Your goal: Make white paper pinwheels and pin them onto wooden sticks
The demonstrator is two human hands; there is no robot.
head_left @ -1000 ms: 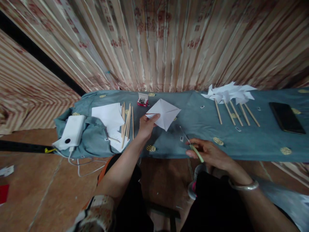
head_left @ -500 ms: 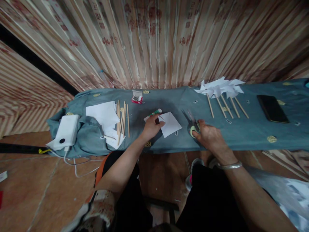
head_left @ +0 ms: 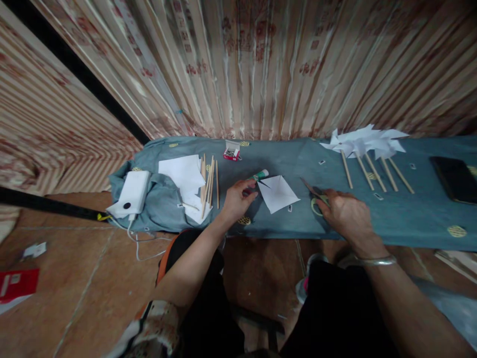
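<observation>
- Had the creased white paper square (head_left: 278, 195) lying at the clock's centre, on the blue-green cloth (head_left: 290, 156).
- Rested the left hand (head_left: 238, 203) just beside the square, at 9 o'clock, with thumb and forefinger parted; reached near the green-and-white tube (head_left: 262, 174) at 10 o'clock; could not tell touching from just apart there.
- Gripped the scissors (head_left: 317, 203) by pale green handles in the right hand (head_left: 348, 214), at 3 o'clock from the square; aimed the blades toward 11 o'clock, apart from the square.
- Wore a silver bracelet (head_left: 378, 260) on the right wrist.
- Saw wooden sticks (head_left: 218, 184) at 9 o'clock, with loose white sheets (head_left: 181, 171) beyond; a small open red box (head_left: 231, 151) at 10; a white device (head_left: 134, 190) with a cable farther out at 9.
- Saw white paper pinwheels (head_left: 367, 141) on sticks between 2 and 3 o'clock; a black phone (head_left: 452, 179) far out at 3; a patterned curtain (head_left: 238, 74) toward 12.
</observation>
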